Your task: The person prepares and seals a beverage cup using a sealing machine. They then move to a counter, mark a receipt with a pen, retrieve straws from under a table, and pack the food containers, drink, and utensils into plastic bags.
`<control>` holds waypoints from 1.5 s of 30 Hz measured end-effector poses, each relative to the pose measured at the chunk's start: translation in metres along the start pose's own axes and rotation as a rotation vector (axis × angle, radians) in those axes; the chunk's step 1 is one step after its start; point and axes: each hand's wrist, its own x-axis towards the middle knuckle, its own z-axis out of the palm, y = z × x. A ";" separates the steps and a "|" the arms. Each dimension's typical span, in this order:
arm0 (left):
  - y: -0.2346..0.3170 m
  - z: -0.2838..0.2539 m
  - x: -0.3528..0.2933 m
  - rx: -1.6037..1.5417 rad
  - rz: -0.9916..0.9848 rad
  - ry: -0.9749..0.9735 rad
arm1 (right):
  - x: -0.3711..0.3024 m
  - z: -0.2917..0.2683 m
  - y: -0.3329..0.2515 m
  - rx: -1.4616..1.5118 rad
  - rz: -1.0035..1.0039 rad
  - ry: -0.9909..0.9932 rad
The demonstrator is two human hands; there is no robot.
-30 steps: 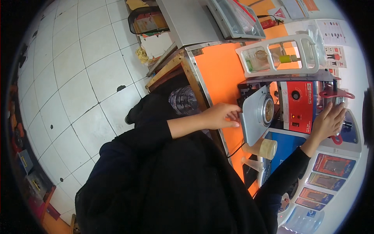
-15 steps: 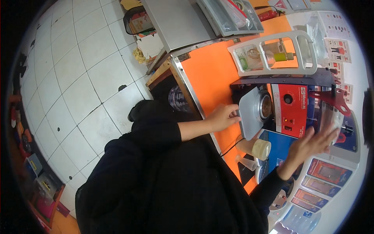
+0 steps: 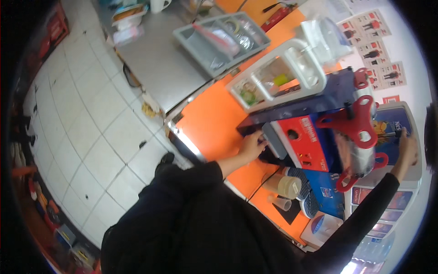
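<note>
My left hand (image 3: 252, 147) pinches the edge of a flat grey sliding tray (image 3: 275, 139) at the front of a cup sealing machine (image 3: 296, 144) with a red control panel. The tray sits pushed in against the panel, and the round cup holder is out of sight. Over at the far right, my right hand (image 3: 408, 150) is closed at the black end of a metal lever (image 3: 390, 134) beside the machine; its fingers are partly hidden. Red three-lobed film holders (image 3: 353, 121) and a roll of clear film (image 3: 351, 157) sit on top of the machine.
A white rack (image 3: 242, 98) with bottles stands left of the machine. Beyond it lies a grey divided tray (image 3: 194, 43) on a steel counter (image 3: 159, 68). Nearer me on the orange counter (image 3: 205, 123) are a tub (image 3: 288, 187) and a clear plastic cup (image 3: 282, 203).
The grey tray has slid into the machine with my left hand on it. My right hand has moved up and right to the lever. The view has turned.
</note>
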 end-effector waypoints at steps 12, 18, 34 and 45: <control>0.011 -0.020 0.001 -0.002 -0.185 -0.227 | -0.039 0.015 -0.004 0.500 0.001 0.304; 0.034 -0.032 0.008 0.003 -0.286 -0.318 | -0.159 -0.028 0.025 0.990 0.340 0.552; 0.053 -0.036 0.009 0.259 -0.411 -0.419 | -0.401 0.038 -0.096 1.995 0.600 0.770; 0.048 -0.036 0.023 0.122 -0.633 -0.405 | -0.424 0.039 -0.089 1.661 0.691 0.999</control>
